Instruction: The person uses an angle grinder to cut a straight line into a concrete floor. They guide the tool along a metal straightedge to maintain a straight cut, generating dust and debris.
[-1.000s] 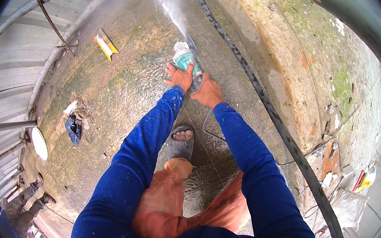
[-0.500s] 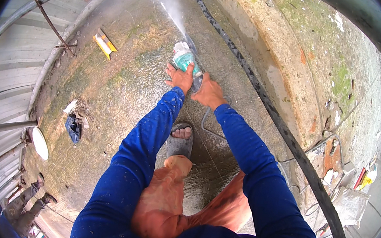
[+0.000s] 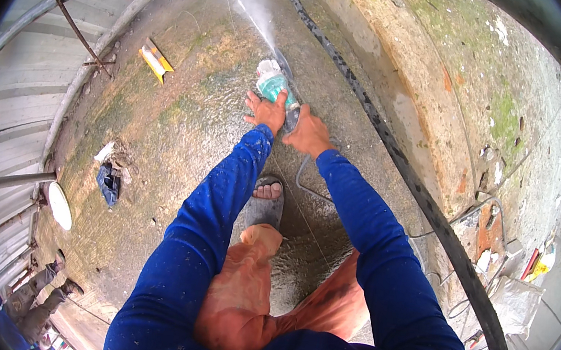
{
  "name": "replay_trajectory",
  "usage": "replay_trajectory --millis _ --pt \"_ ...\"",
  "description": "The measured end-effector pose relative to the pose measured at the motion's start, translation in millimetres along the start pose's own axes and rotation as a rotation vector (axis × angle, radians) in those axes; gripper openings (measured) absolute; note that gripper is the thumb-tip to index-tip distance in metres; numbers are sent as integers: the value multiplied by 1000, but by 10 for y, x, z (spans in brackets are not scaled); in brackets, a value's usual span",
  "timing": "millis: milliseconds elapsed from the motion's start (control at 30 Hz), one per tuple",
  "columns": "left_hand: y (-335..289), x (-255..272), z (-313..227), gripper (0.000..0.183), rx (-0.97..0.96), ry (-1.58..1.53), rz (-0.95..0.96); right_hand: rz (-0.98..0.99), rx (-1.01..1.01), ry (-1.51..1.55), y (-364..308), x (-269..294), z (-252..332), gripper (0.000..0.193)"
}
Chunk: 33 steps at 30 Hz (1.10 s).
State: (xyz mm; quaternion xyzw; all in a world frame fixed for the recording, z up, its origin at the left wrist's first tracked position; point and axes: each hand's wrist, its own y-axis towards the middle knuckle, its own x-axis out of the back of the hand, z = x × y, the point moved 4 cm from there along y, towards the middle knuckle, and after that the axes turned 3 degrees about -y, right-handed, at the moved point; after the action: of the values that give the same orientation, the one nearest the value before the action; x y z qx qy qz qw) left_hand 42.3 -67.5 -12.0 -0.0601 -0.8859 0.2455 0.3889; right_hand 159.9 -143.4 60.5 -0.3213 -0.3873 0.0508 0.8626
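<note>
An angle grinder (image 3: 273,86) with a teal body and dark rear grip is held low over the wet concrete floor (image 3: 194,144). Its head points away from me, and a pale jet of dust or spray shoots from it toward the far left. My left hand (image 3: 267,112) has its thumb over the teal body, with its fingers reaching out to the left side. Around the dark rear grip, my right hand (image 3: 311,133) is closed. From the tool a grey cord (image 3: 302,179) runs back past my right forearm. The disc's contact with the floor is hard to make out.
A thick black hose (image 3: 393,153) crosses to my right, beside a mossy raised concrete ledge (image 3: 457,78). At left lie a yellow-and-white package (image 3: 156,61), a dark crumpled item (image 3: 108,183) and a white disc (image 3: 60,206) near corrugated sheeting. Another person's legs (image 3: 38,296) show at lower left.
Almost nothing differs: both hands stay on the angle grinder and the spray keeps streaming. The other person's legs at lower left have shifted slightly.
</note>
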Motion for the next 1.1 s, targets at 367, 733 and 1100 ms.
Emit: replay_trajectory --millis 367,733,1100 --pt "-74 -33 -6 95 18 0 13 -1 -20 -29 -84 31 -16 76" --pt "-84 -57 23 97 41 32 49 13 -33 -21 -107 22 -39 76" --pt "-118 -56 30 99 24 23 29 10 -37 -25 -105 -6 -61 77"
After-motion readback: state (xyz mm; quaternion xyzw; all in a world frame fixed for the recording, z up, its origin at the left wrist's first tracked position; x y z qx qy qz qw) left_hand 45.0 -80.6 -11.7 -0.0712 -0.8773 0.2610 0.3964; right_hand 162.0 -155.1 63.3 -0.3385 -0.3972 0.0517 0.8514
